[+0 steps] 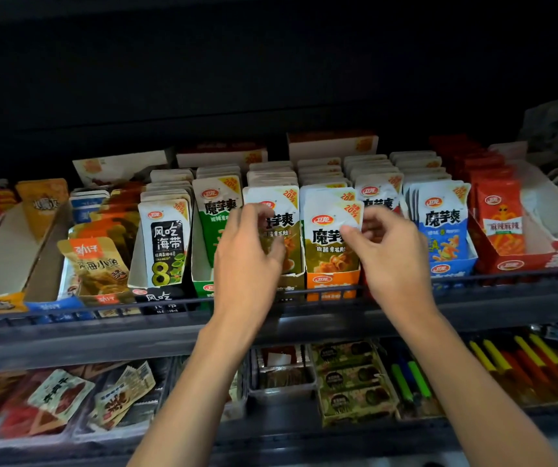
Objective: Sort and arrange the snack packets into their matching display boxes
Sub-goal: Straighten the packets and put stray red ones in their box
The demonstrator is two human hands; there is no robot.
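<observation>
On the shelf (68,335), open-topped cardboard display boxes hold flat, glossy foil packets standing upright in files. There are black kelp packets (166,244), green packets (215,210) in a green box (203,284), blue packets (442,227) in a blue box (449,269) and red packets (500,220) in a red box (520,264). The left hand (247,254) curls its fingers round the left olive packet (281,220) at the front of the olive box (289,284), while the right hand (389,261) pinches the right edge of the right olive packet (328,237), which stands foremost in the orange box (333,281).
</observation>
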